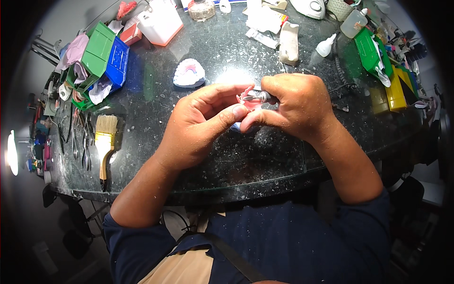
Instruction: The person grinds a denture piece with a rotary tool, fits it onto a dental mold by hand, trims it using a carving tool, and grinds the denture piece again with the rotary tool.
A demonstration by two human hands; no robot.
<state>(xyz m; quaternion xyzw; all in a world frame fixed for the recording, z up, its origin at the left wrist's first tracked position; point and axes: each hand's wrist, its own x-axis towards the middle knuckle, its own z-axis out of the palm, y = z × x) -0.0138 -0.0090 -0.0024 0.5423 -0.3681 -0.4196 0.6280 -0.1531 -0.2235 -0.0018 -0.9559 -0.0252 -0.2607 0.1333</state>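
Between the thumb and fingers of my left hand [203, 116] is a pink denture base [254, 106], its edge pale and uneven. My right hand [300, 104] grips a grey rotary handpiece [266, 97], whose tip meets or nearly meets the pink piece; exact contact is too small to tell. My right thumb lies against the lower side of the denture base. Part of a bluish-white object [236, 127] shows below my fingertips, mostly hidden. Beyond my left hand, a white plaster dental model [188, 78] with a pink inner area stands on the dark bench.
A paintbrush [105, 135] and several metal hand tools [85, 146] lie at left, near green and blue bins [118, 61]. Behind are a white jug [158, 23], a worn pale block [289, 45] and a small squeeze bottle [326, 46]. A green bin [369, 49] and coiled cord [338, 64] are right.
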